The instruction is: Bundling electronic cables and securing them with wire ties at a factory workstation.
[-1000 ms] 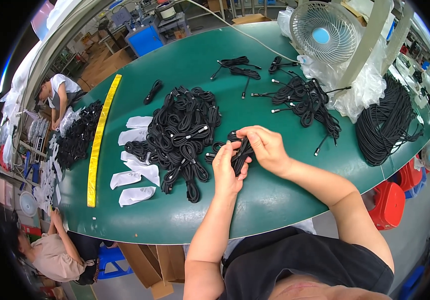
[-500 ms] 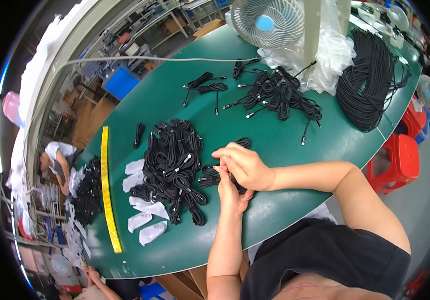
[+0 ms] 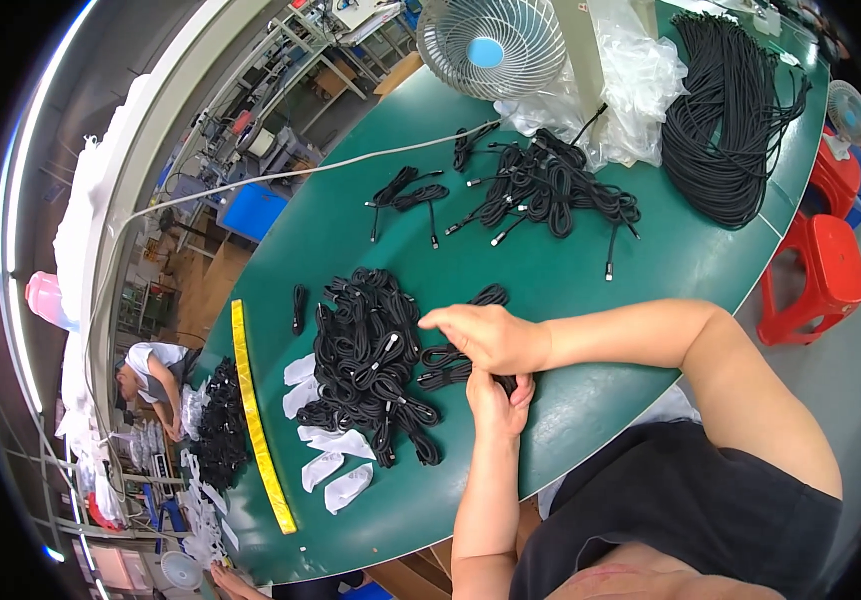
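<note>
My two hands meet above the near part of the green table (image 3: 390, 230). My left hand (image 3: 497, 408) is closed around a dark bundle, which looks like a coiled black cable; most of it is hidden. Over its fingertips lies my right hand (image 3: 495, 338), fingers drawn together and pointing left; what they pinch, if anything, is hidden. Coiled black cable (image 3: 443, 368) shows just left of the hands, and another black coil (image 3: 491, 295) lies beyond the right one. Farther left is a big heap of tied black cables (image 3: 365, 345).
White slips (image 3: 348, 488) and a yellow strip (image 3: 262, 420) lie left of the heap. Looser cables (image 3: 555, 185), a fan (image 3: 490, 45), plastic bags (image 3: 640, 80) and a long cable hank (image 3: 720, 130) are at the back. Red stools (image 3: 815, 275) stand right; a co-worker (image 3: 155, 375) sits far left.
The view has shifted, so the table contents sit differently in the picture. My right hand has come down over my left fingertips, covering the left thumb that showed before.
</note>
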Tool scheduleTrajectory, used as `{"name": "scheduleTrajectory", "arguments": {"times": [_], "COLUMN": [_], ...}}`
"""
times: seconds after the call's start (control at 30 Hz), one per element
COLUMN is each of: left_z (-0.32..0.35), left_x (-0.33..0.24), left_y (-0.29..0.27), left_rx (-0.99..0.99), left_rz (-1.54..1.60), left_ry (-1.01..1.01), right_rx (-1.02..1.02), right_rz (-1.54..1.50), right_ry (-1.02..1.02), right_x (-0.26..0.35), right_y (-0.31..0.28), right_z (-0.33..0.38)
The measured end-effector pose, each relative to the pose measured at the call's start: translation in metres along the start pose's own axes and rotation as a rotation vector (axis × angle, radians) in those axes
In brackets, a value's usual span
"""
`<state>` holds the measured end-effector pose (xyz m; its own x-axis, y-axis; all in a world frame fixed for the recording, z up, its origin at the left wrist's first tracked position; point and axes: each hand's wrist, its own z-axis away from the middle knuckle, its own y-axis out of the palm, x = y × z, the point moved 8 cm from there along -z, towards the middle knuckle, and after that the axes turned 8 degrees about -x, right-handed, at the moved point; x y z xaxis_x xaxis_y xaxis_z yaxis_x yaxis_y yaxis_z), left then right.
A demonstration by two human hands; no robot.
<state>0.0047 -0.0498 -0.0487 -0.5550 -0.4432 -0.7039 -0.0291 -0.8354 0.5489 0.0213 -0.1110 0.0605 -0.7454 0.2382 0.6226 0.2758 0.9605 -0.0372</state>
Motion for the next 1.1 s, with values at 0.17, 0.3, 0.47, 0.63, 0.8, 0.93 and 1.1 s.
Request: {"name": "scheduleTrajectory", "arguments": {"times": [0.17,0.3,0.47,0.63,0.8,0.93,1.1], "left_z": [-0.007,0.000,0.017,0.027,0.008,0.000,0.004], "left_x": [-0.001,-0.036,-0.101,-0.108,-0.079,-0.052,-0.056], "left_y": [-0.013,-0.014,-0.018,-0.015,-0.015,-0.013,-0.006], "left_rx": [0.179,0.001,0.400,0.263,0.236,0.150,0.147], "left_rz": [-0.005,-0.002,0.357,0.120,0.025,-0.402,-0.434], "left_ry": [0.050,0.247,0.616,0.771,0.535,0.381,0.567], "right_rx": [0.090,0.088,0.308,0.294,0.424,0.552,0.453], "right_rz": [0.033,0.355,1.328,1.595,1.465,1.013,0.461], "right_ry": [-0.053,-0.126,-0.003,0.349,0.381,0.358,0.255], "right_x": [0.007,0.012,-0.060,-0.115,-0.089,-0.048,0.002], "right_y": [0.007,-0.007,-0.060,-0.129,-0.134,-0.094,-0.045], "right_z": [0.000,-0.022,-0.049,-0.041,-0.048,-0.055,-0.045]}}
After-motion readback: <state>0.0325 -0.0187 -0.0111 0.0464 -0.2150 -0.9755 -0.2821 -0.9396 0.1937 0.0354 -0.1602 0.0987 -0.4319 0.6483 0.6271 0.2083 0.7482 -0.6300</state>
